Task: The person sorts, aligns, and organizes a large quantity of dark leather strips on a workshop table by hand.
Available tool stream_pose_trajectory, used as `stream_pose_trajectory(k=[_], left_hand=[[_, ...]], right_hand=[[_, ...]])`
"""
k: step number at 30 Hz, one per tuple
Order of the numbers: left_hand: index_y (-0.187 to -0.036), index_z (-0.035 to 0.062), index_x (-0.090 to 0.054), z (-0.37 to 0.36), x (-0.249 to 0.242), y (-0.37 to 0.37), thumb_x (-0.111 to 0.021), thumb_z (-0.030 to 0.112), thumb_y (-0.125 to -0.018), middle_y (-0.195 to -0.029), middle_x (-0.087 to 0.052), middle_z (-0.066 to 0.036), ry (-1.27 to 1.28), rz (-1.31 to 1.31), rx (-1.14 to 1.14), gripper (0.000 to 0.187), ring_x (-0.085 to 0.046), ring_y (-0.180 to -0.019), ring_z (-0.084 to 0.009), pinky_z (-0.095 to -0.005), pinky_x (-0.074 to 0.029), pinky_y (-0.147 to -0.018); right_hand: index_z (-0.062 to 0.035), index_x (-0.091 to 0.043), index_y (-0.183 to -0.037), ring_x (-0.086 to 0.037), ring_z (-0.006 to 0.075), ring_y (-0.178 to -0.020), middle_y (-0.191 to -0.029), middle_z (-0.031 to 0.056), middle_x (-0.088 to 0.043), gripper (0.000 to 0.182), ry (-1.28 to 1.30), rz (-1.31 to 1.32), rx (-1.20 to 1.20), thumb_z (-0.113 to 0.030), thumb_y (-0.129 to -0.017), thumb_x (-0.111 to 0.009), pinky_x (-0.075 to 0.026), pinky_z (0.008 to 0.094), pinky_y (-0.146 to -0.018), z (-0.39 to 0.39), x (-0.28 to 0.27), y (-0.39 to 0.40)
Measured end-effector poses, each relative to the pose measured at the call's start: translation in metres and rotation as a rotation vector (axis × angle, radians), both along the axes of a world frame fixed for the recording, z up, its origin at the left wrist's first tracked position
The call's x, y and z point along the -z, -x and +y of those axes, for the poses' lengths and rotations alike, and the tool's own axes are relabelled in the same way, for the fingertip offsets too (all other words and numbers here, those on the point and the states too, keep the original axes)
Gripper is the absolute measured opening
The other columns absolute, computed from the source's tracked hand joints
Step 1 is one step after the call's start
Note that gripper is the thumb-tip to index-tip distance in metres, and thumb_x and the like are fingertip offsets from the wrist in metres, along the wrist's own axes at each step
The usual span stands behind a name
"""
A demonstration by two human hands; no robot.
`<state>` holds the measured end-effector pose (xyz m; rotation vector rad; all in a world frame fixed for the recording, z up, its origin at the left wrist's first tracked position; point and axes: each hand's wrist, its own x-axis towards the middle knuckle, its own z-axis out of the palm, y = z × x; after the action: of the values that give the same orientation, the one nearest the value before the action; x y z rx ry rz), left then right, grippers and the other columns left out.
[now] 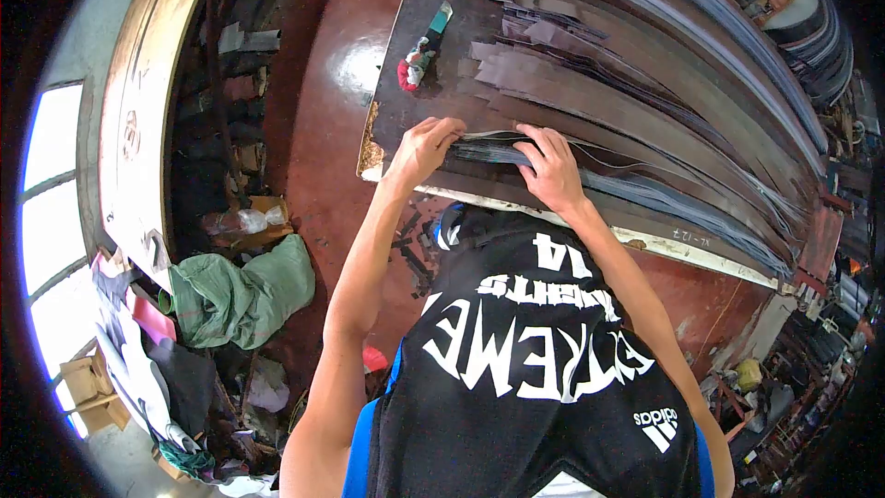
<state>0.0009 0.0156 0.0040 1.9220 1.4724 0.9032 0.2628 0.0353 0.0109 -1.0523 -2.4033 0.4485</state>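
Long dark strips of thin sheet material lie in a stack [645,195] along the table's near edge. At the stack's left end, my left hand [427,151] pinches the end of a top strip [489,136] between thumb and fingers. My right hand [551,169] is closed on the same strip a short way to the right, its thumb over the near edge. Between the hands the strip is slightly raised from those below. Beyond my left hand lies a knife-like tool [426,48] with a green end and a grip wrapped in red and pale material.
More brown strips [590,83] and a tall grey stack [701,28] cover the table [461,0] farther back. The table's left corner [371,143] is chipped. A green sack [244,290] sits on the red floor at left, near a wooden board [147,101]. Scraps crowd the lower right.
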Motion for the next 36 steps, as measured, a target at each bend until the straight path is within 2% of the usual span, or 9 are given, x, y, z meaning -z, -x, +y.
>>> stream_pose_trajectory(k=[5,11,14,19,22,26,29,31,36], left_hand=[[-0.1,0.0035,-0.068,0.0,0.003,0.002,-0.066,-0.001,-0.083,-0.092,-0.068,-0.012,-0.081,0.035,0.04,0.017,-0.066,-0.087,-0.0306,-0.0379,-0.054,-0.077],[-0.099,0.0017,-0.067,-0.004,0.001,0.003,-0.061,-0.008,-0.079,-0.093,-0.066,-0.012,-0.099,0.06,0.133,0.023,-0.064,-0.091,-0.0327,-0.0386,-0.053,-0.079],[-0.102,0.0008,-0.066,-0.008,-0.004,0.004,-0.064,-0.003,-0.079,-0.098,-0.065,-0.015,-0.051,0.061,0.133,0.023,-0.062,-0.095,-0.0348,-0.0404,-0.052,-0.083],[-0.117,0.0013,-0.059,-0.01,-0.026,0.0,-0.075,0.014,-0.077,-0.112,-0.06,-0.017,0.061,0.074,0.172,0.045,-0.057,-0.105,-0.0366,-0.0424,-0.048,-0.092],[-0.118,0.0044,-0.057,-0.009,-0.027,-0.004,-0.075,0.02,-0.079,-0.111,-0.058,-0.014,0.028,0.156,0.176,0.045,-0.057,-0.103,-0.0341,-0.0421,-0.048,-0.094],[-0.117,0.007,-0.058,-0.011,-0.011,-0.009,-0.075,0.019,-0.078,-0.109,-0.057,-0.011,-0.018,0.237,0.172,0.044,-0.057,-0.102,-0.0314,-0.0421,-0.047,-0.091],[-0.115,0.007,-0.059,-0.01,-0.004,-0.012,-0.078,0.013,-0.073,-0.108,-0.058,-0.011,-0.062,0.308,0.152,0.046,-0.056,-0.101,-0.0309,-0.0421,-0.047,-0.089],[-0.114,0.0083,-0.06,-0.01,-0.003,-0.012,-0.075,0.009,-0.075,-0.11,-0.059,-0.009,-0.094,0.419,0.144,0.042,-0.057,-0.101,-0.0287,-0.0414,-0.046,-0.087],[-0.114,0.0093,-0.06,-0.01,0.003,-0.01,-0.072,0.008,-0.076,-0.113,-0.061,-0.007,-0.151,0.445,0.156,0.041,-0.057,-0.106,-0.0272,-0.0413,-0.043,-0.091]], right_hand=[[-0.0047,-0.065,-0.106,-0.055,0.0304,-0.109,-0.114,0.008,-0.058,0.038,0.006,-0.058,-0.026,-0.008,-0.07,-0.078,-0.044,0.0425,-0.1,0.0,0.007,-0.003],[-0.0041,-0.064,-0.104,-0.057,0.0287,-0.103,-0.11,0.0076,-0.059,0.038,0.005,-0.039,-0.026,-0.008,-0.069,-0.078,-0.045,0.0413,-0.095,0.0,0.007,-0.003],[-0.0039,-0.064,-0.105,-0.057,0.0283,-0.102,-0.11,0.0076,-0.059,0.039,0.02,-0.061,-0.025,-0.007,-0.069,-0.078,-0.046,0.0409,-0.093,-0.001,0.005,-0.003],[-0.0039,-0.064,-0.105,-0.057,0.0274,-0.102,-0.111,0.0075,-0.059,0.039,0.015,-0.064,-0.032,-0.008,-0.069,-0.078,-0.046,0.0403,-0.094,0.0,0.006,-0.003],[-0.0041,-0.065,-0.105,-0.057,0.0272,-0.103,-0.111,0.0072,-0.06,0.039,0.019,-0.052,-0.026,-0.007,-0.069,-0.077,-0.046,0.0401,-0.094,0.0,0.007,-0.003],[-0.0042,-0.065,-0.104,-0.058,0.0273,-0.103,-0.111,0.0069,-0.061,0.038,0.01,-0.044,-0.027,-0.007,-0.068,-0.077,-0.046,0.0398,-0.095,0.0,0.008,-0.004],[-0.0041,-0.066,-0.1,-0.058,0.0273,-0.102,-0.111,0.0066,-0.061,0.035,-0.018,-0.03,-0.036,-0.007,-0.068,-0.077,-0.046,0.0398,-0.094,0.0,0.005,-0.004],[-0.0047,-0.063,-0.107,-0.058,0.028,-0.101,-0.11,0.0077,-0.06,0.041,0.006,-0.036,-0.056,-0.008,-0.069,-0.077,-0.046,0.0403,-0.093,0.0,0.005,-0.005],[-0.0058,-0.054,-0.121,-0.058,0.0295,-0.101,-0.108,0.0098,-0.059,0.054,0.047,0.015,-0.008,-0.011,-0.073,-0.077,-0.046,0.0413,-0.092,-0.001,0.002,0.0]])
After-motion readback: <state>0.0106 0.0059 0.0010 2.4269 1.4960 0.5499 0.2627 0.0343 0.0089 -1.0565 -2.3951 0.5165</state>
